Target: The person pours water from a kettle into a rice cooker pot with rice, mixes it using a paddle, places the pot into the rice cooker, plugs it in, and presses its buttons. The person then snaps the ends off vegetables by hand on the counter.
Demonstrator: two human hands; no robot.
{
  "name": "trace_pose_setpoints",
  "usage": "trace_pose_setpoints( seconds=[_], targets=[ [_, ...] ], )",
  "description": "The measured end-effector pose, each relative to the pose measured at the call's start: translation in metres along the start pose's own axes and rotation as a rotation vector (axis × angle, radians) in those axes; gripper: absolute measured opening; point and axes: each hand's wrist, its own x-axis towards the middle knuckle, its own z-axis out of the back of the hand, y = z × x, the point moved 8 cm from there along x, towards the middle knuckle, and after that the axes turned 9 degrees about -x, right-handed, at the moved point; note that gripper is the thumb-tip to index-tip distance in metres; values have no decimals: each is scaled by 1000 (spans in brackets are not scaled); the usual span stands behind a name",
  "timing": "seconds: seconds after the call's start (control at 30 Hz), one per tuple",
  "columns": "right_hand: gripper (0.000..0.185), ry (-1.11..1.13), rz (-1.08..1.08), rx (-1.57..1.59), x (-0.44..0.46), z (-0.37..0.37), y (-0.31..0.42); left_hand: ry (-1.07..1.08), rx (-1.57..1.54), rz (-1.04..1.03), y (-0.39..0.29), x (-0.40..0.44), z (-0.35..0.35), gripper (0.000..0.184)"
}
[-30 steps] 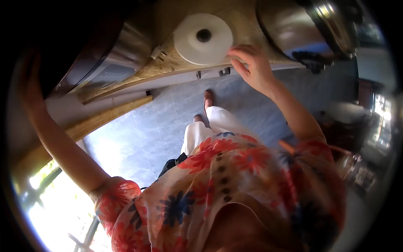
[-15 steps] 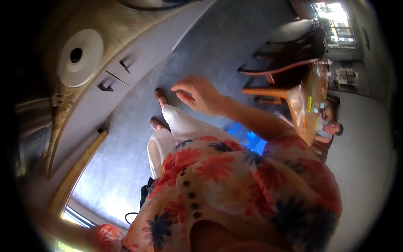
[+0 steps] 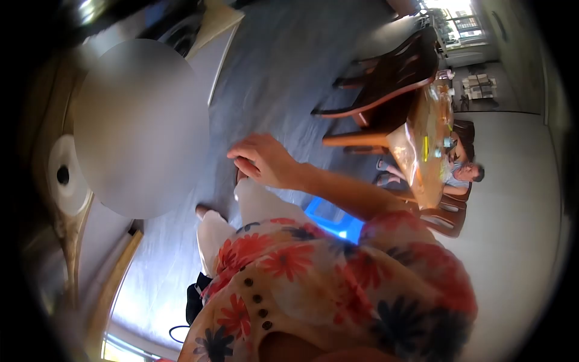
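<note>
White disc well left of grip

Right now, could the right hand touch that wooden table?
Probably not: the right hand looks empty, but a stretch of grey floor seems to lie between it and the wooden table.

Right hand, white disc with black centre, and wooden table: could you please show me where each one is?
Right hand [image 3: 265,160], head view: on the back of the hand.
White disc [image 3: 63,175], head view: on its black centre.
Wooden table [image 3: 360,139], head view: on its leg.
</note>
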Motion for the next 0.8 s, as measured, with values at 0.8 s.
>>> trace_pose_setpoints(
  seconds=[0.8],
  targets=[
    [13,-334,-572,454,-7,238,-244,640,-211,31,-90,205,-318,14]
  ],
)
